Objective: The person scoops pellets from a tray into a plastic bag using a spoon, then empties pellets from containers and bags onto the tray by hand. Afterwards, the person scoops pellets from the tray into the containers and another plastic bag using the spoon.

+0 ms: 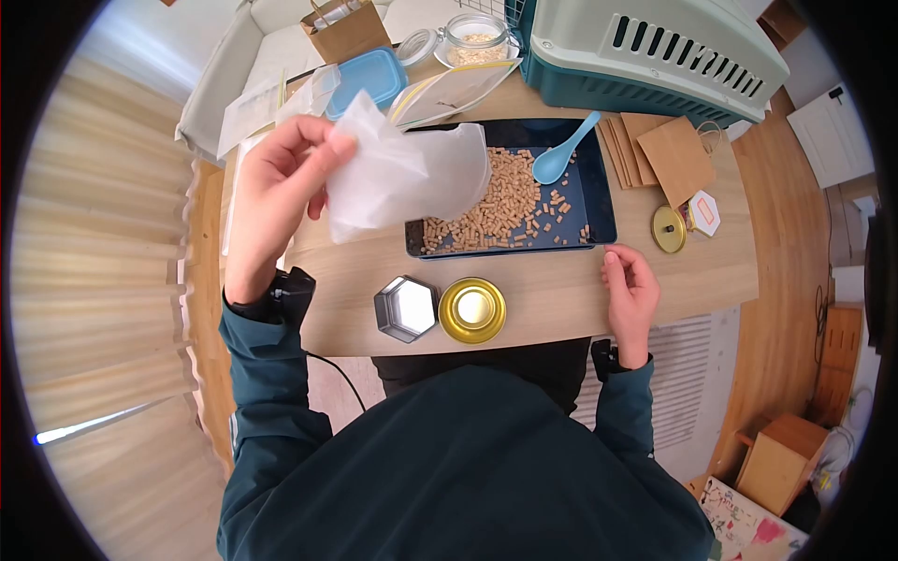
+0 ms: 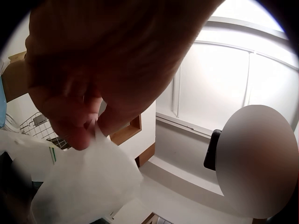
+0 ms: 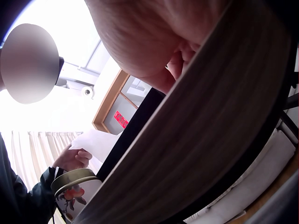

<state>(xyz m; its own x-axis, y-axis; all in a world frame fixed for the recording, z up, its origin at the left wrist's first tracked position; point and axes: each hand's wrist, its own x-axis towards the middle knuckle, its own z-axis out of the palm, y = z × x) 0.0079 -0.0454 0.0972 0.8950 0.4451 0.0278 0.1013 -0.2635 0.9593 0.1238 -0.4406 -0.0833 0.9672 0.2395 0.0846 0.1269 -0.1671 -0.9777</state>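
Note:
My left hand [image 1: 281,182] is raised over the left side of the table and pinches a thin, translucent white bag [image 1: 412,178] by one corner, between thumb and fingers. The bag [image 2: 88,182] hangs creased below the fingertips in the left wrist view. Its far end overlaps the dark blue tray [image 1: 603,210], hiding part of the tan pellets [image 1: 500,206] inside. A light blue scoop [image 1: 554,165] leans over the tray's back right. My right hand [image 1: 631,299] rests at the table near the tray's front right corner, fingers loosely curled and holding nothing.
In front of the tray stand a hexagonal silver tin [image 1: 406,310] and a round gold tin [image 1: 496,313]. Brown paper bags [image 1: 675,159] and a gold lid [image 1: 668,229] lie right. Behind are a pet carrier [image 1: 645,89], a glass jar [image 1: 475,42] and a blue-lidded container [image 1: 369,77].

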